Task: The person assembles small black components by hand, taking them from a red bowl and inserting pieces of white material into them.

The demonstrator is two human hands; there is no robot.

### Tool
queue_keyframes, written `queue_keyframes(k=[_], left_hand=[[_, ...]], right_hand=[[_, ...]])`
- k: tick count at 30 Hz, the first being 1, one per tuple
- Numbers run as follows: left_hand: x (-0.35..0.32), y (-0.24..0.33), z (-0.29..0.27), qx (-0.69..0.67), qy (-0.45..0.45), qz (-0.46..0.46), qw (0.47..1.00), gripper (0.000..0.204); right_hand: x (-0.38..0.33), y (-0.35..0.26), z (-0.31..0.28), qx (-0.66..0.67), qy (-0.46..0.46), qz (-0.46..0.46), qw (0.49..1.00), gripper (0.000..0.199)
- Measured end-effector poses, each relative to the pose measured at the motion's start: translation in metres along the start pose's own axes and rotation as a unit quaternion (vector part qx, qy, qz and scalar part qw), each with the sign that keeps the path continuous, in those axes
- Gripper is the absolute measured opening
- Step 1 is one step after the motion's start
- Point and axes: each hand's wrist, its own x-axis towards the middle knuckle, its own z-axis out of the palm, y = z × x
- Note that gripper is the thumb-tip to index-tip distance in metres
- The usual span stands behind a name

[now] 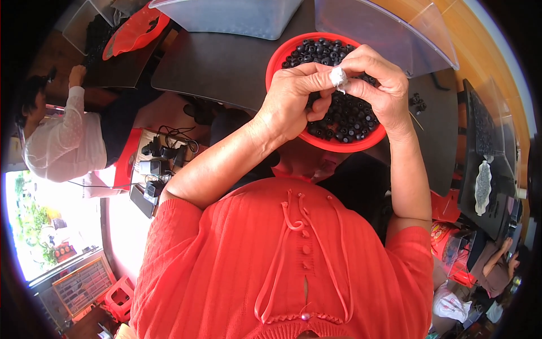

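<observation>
From my remote seat, at the far left I see a co-worker in a white top [65,135], seated well apart from the hands I follow. Next come a red plastic tray [135,34] and black power adapters [164,150] with tangled leads.

Nearer the middle, the left hand [293,96] reaches over the left side of a red plastic basin [275,59]. Its fingers are curled and its thumb points right; I can't tell whether they grip anything. At that thumb's tip sits a small white wrapping [338,77] (tape on the digit or a separate scrap, I can't say which). The right hand [383,85] meets it from the other side, thumb and forefinger drawn together on it in what I judge to be a pinch.

The relation that matters to me runs sideways: the white wrapping lies right of the left palm and left of the right one, touched from both sides, so neither hand is clearly nearer. Its longer axis seems to point away from the body. The black bead-like pieces [344,116] fill the basin beneath both hands, rounded, with no long axis I can make out.

Further right, a small cluster of black pieces [417,103] rests on the dark tabletop [437,135].
</observation>
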Motion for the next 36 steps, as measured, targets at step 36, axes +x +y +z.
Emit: queue_keyframes(k=[36], left_hand=[[0.092, 0.151, -0.055, -0.053, -0.323, 0.043, 0.944, 0.029]], right_hand=[[-0.007, 0.024, 0.015, -0.349, -0.098, -0.092, 0.928, 0.033]])
